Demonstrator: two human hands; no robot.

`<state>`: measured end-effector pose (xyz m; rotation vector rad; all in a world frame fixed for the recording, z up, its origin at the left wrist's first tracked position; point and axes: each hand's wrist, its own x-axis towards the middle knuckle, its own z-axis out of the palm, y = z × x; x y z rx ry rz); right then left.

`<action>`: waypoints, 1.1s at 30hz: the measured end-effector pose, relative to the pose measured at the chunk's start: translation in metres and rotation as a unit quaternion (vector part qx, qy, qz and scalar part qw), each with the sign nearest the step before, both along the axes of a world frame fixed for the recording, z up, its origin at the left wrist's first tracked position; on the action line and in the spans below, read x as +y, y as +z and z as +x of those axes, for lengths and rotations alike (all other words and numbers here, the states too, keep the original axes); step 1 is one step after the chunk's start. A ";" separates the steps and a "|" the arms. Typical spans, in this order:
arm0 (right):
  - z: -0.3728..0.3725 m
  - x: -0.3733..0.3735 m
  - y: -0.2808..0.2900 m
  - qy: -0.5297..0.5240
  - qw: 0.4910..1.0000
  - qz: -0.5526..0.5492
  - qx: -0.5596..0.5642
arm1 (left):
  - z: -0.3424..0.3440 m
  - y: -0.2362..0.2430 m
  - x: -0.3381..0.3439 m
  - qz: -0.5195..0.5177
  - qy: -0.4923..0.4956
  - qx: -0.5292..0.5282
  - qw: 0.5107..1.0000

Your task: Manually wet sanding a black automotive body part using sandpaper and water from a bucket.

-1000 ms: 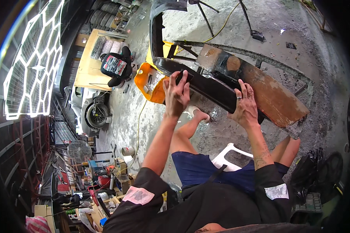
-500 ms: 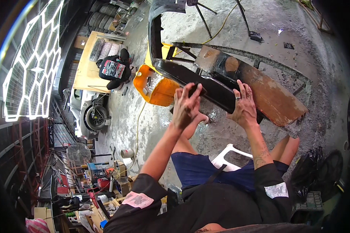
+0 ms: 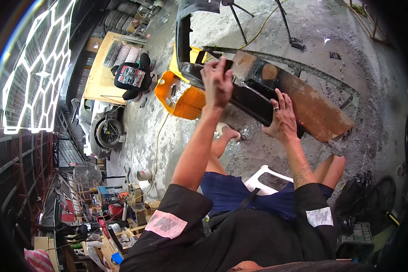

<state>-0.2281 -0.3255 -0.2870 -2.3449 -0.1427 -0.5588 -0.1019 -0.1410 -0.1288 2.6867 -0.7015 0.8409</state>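
A long black car bumper (image 3: 251, 105) with a curved end lies across a low stand in front of me. My left hand (image 3: 217, 86) is over its upper face, pressing a small dark block (image 3: 229, 65) that shows beside the fingertips. The block's underside is hidden. My right hand (image 3: 283, 119) grips the bumper's near right end, fingers over the top and thumb at the near edge. Just beyond lies a worn brown board (image 3: 319, 109) with dark stains, on a metal frame.
An orange cut-open container (image 3: 186, 106) stands on the wet concrete floor, left of the bumper. Between my legs is a white plastic stool (image 3: 256, 181). Farther left, a person (image 3: 132, 77) crouches by a wooden board (image 3: 102, 68). A yellow cable (image 3: 157, 147) crosses the floor.
My left hand has moved away from me along the bumper toward its far left part, carrying the dark block. My right hand stays at the near end.
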 end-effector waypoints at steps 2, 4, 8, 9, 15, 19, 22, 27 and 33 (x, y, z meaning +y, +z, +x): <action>-0.003 -0.005 -0.005 -0.009 1.000 -0.003 0.003 | -0.015 0.008 0.011 -0.061 -0.004 0.026 0.998; -0.005 -0.009 -0.005 0.000 1.000 0.002 0.017 | -0.042 0.001 0.027 -0.042 -0.035 0.037 0.998; -0.002 -0.004 -0.001 0.002 1.000 -0.005 0.019 | -0.062 -0.028 0.038 0.090 -0.063 0.050 0.993; -0.003 -0.004 0.000 0.004 1.000 -0.005 0.021 | -0.043 -0.016 0.028 0.093 -0.053 0.034 0.994; -0.003 -0.007 -0.001 0.003 0.999 -0.006 0.032 | -0.050 -0.032 0.016 0.108 -0.037 -0.004 0.993; -0.006 -0.010 -0.006 -0.001 0.999 -0.009 0.048 | -0.081 -0.045 0.007 0.127 -0.081 0.083 0.985; -0.004 -0.002 0.018 0.019 0.999 0.010 0.049 | -0.018 0.003 0.000 0.096 -0.029 0.045 0.994; -0.004 -0.005 -0.003 0.005 0.998 -0.006 0.058 | -0.096 -0.060 -0.001 0.084 -0.059 0.076 0.992; -0.002 -0.008 0.001 -0.001 1.000 0.006 0.016 | -0.029 -0.012 -0.010 0.107 -0.018 0.048 0.993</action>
